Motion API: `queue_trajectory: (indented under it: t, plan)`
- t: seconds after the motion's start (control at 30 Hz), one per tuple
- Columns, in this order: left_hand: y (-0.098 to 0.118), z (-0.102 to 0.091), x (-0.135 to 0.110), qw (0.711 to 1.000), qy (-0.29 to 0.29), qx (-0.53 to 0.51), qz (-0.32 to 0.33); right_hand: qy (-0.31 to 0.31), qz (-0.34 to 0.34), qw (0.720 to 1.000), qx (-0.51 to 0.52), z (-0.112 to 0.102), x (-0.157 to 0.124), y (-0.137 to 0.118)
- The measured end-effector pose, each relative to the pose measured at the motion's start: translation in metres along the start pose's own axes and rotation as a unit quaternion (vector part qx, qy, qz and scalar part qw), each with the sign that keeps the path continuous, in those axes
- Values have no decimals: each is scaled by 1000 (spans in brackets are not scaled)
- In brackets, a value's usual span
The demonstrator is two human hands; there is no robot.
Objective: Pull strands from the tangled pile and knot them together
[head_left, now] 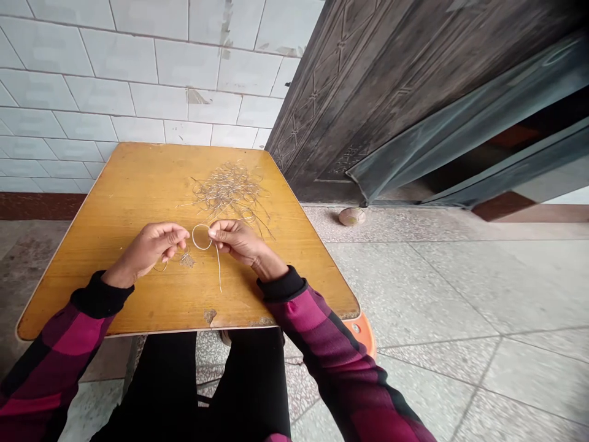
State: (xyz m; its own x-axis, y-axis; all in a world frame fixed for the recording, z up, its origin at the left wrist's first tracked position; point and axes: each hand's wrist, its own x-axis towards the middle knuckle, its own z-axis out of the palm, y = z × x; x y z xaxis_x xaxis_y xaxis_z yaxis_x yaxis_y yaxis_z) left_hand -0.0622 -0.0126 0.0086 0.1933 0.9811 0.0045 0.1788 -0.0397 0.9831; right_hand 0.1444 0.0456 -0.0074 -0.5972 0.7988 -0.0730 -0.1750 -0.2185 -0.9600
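Observation:
My right hand (237, 240) pinches a thin white cord (201, 248) between thumb and forefinger. The cord forms a round loop to the left of those fingers, and one free end hangs down over the tabletop. Just left of the loop is my left hand (154, 248), its thumb and forefinger pressed together; whether anything is between them is too small to tell. A small thin loop of strand (161, 267) shows below the left fingers. Beyond both hands, a tangled pile of thin strands (230, 191) lies on the wooden table (138, 178).
White wall tiles (124, 67) rise behind the table's far edge. At right stands a dark carved door (331, 92) with a sheet hanging beside it. A roundish object (352, 216) lies on the floor. An orange stool edge (367, 331) juts out at the table's near right corner.

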Motion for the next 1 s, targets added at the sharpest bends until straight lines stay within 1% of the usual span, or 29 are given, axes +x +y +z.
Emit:
queue_trajectory:
  t: [0.07, 0.13, 0.23, 0.33, 0.43, 0.57, 0.7, 0.9, 1.0]
  plan:
    - [0, 3, 1, 998, 18, -53, 0, -9, 11, 1000, -19, 7, 0, 5]
    - [0, 6, 1, 997, 21, -73, -5, -11, 16, 999, -30, 13, 0, 8]
    - [2, 9, 0, 995, 22, -95, -12, 4, 7, 999, -49, 18, -1, 10]
    - [5, 11, -2, 996, 32, -85, -13, 14, -1, 998, -60, 18, -2, 9]
    - [6, 13, -2, 997, 55, -60, -14, 4, 11, 998, -55, 17, -3, 7]
    - [2, 12, 0, 996, 74, -52, -10, -11, 34, 999, -17, 10, -1, 5]
    - [-3, 8, 1, 995, 81, -53, 3, -9, 45, 999, 14, 4, 2, 7]
    - [-4, 8, 1, 995, 79, -57, 10, -8, 36, 999, 12, 4, 2, 9]
    - [-6, 9, 1, 994, 86, -63, 15, -3, 13, 1000, -1, 7, 0, 9]
